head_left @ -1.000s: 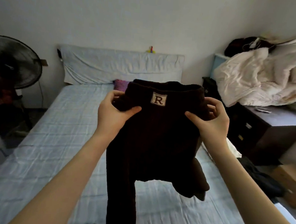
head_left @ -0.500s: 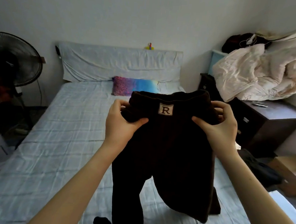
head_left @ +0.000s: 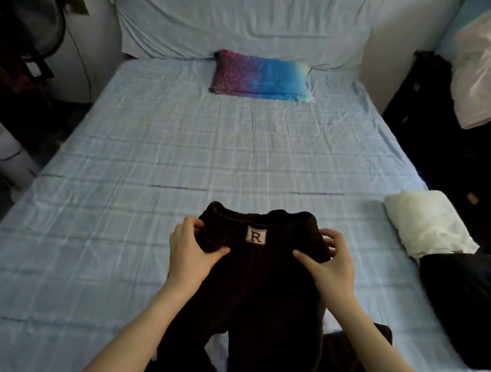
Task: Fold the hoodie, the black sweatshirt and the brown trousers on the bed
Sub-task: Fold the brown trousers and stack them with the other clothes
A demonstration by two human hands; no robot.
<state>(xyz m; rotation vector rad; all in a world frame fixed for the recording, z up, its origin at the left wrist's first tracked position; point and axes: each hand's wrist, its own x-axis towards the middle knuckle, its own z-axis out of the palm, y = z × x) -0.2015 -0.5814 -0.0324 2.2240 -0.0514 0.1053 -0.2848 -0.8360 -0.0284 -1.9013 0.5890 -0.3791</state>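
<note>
Fingers of left hand, right hand pinch brown trousers' waistband.

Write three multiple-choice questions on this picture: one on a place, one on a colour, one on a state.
1. Where on the bed does the white folded garment lie? A) near its right edge B) against the headboard C) in its middle
2. Which colours has the pillow? A) green and yellow B) pink-purple and blue C) plain white
3. How do the left hand and right hand hold the brown trousers? A) one alone grips B) neither touches C) both grip the waistband
1 A: it sits by the black garment. 2 B: pink-purple fades into blue. 3 C: each pinches beside the R label.
</note>
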